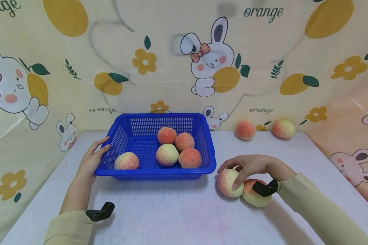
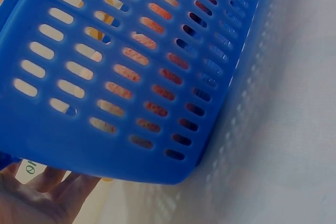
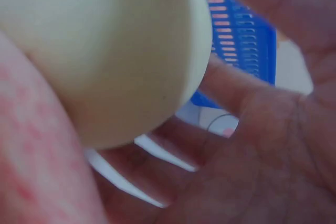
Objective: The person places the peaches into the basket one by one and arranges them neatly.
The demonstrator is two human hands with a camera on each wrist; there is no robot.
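My left hand holds the left end of the blue plastic basket, fingertips at its rim. In the left wrist view, the fingers lie behind the basket's lower corner. Several peaches are inside: a pale one at the left, the others grouped at the right. My right hand grips a pale, pink-flushed peach just right of the basket, thumb on the near side, fingers over the far side. Right beside it lies another peach, partly covered by the wrist camera.
Two more peaches stand at the back right of the white table, a red one and a yellow-red one. Behind the table hangs a printed cloth with rabbits and oranges, close to the basket's far rim.
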